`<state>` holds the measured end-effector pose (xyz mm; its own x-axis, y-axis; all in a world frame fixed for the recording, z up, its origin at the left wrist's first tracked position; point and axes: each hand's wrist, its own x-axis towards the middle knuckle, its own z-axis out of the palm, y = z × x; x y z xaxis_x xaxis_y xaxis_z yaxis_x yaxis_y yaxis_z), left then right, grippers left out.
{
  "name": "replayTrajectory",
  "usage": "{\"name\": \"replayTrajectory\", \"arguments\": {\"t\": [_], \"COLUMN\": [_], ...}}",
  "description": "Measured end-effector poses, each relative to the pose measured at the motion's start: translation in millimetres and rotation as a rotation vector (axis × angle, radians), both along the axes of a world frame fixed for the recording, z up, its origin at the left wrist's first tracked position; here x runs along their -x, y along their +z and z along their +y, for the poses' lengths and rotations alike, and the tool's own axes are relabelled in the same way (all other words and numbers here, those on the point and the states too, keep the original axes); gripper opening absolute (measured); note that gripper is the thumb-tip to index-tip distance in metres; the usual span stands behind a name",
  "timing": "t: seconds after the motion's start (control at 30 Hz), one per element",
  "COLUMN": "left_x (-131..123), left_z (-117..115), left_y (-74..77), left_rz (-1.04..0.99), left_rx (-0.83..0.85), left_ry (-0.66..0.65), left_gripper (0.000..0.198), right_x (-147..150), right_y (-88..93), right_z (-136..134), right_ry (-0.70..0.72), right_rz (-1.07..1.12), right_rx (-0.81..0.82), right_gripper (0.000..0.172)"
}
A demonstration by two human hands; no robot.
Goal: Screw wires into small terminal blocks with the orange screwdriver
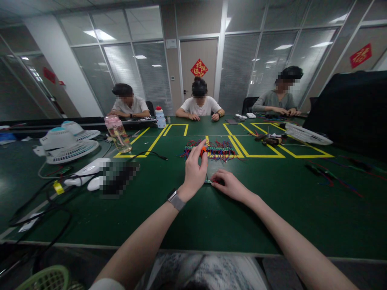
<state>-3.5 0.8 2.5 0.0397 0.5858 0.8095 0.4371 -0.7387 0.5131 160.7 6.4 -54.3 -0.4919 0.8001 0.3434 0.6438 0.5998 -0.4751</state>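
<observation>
Across the dark-green tabletop (pixel 229 229), my left hand (pixel 193 169) wraps its fingers round an upright orange-handled tool (pixel 204 151) over a small green circuit board (pixel 208 182), my right hand (pixel 228 184) bunching fingers beside it, pinch unclear: tool work, I judge remotely, next needing steadiness.

Table top (pixel 223 229) deep green, tape outlines (pixel 260 156) yellow; small board (pixel 207 182) green; tool handle (pixel 204 150) orange; wire heap (pixel 223 150) mixed red and blue; watch band (pixel 179 203) grey; fans (pixel 71 151) white (blue at the hubs (pixel 58 129)); door poster (pixel 199 69) red, gold lettering (pixel 198 64); basket (pixel 45 280) light green
</observation>
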Motion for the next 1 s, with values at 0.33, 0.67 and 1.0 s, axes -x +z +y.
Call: {"name": "replayTrajectory", "arguments": {"t": [0.33,0.67,1.0], "left_x": [0.7,1.7,1.0], "left_z": [-0.8,-3.9,-1.9], "left_y": [0.4,1.8,0.0], "left_rz": [-0.001,0.041,0.040], "left_rx": [-0.003,-0.038,-0.033], "left_ry": [0.005,0.063,0.096], "left_gripper": [0.036,0.033,0.033], "right_x": [0.3,0.3,-0.6], "right_y": [0.1,0.1,-1.6], "right_z": [0.0,0.0,1.2], "right_ry": [0.003,-0.001,0.009], "right_rz": [0.001,0.000,0.003], "right_rx": [-0.002,0.002,-0.003], "right_gripper": [0.003,0.003,0.005]}}
